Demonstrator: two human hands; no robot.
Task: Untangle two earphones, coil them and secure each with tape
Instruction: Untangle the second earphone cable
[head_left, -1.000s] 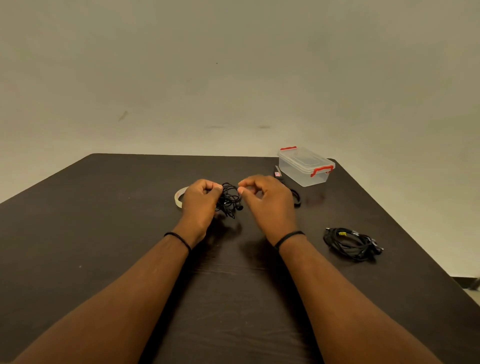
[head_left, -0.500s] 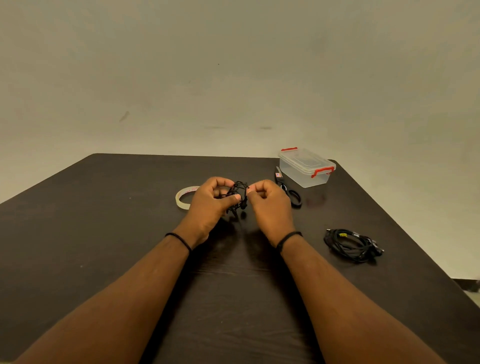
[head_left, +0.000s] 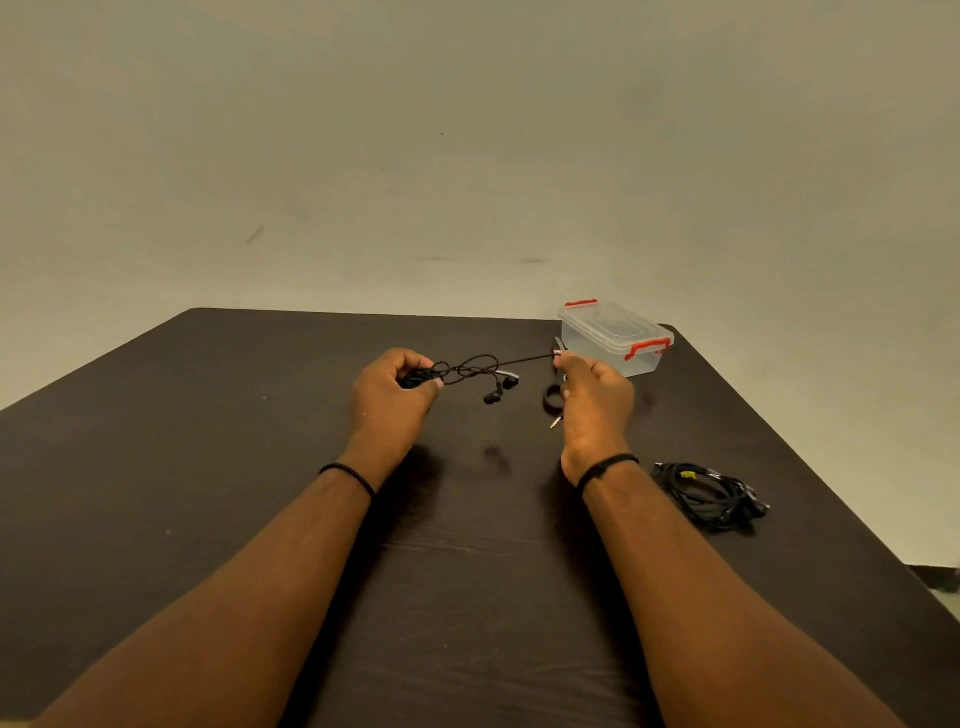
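A black earphone cable (head_left: 470, 369) stretches above the dark table (head_left: 208, 467) between my two hands. My left hand (head_left: 395, 395) grips the tangled bunch of it. My right hand (head_left: 592, 400) pinches the cable's far end, and the metal plug (head_left: 556, 422) hangs below that hand. Two earbuds (head_left: 500, 389) dangle from the loops in the middle. The tape roll is hidden behind my left hand.
A clear plastic box (head_left: 615, 338) with red clips stands at the back right of the table. Scissors (head_left: 551, 397) lie partly behind my right hand. A second black cable bundle (head_left: 709, 496) lies near the right edge.
My hands have moved apart. My right hand pulled a length of cable out to the right, and the earbuds now hang free between the hands.
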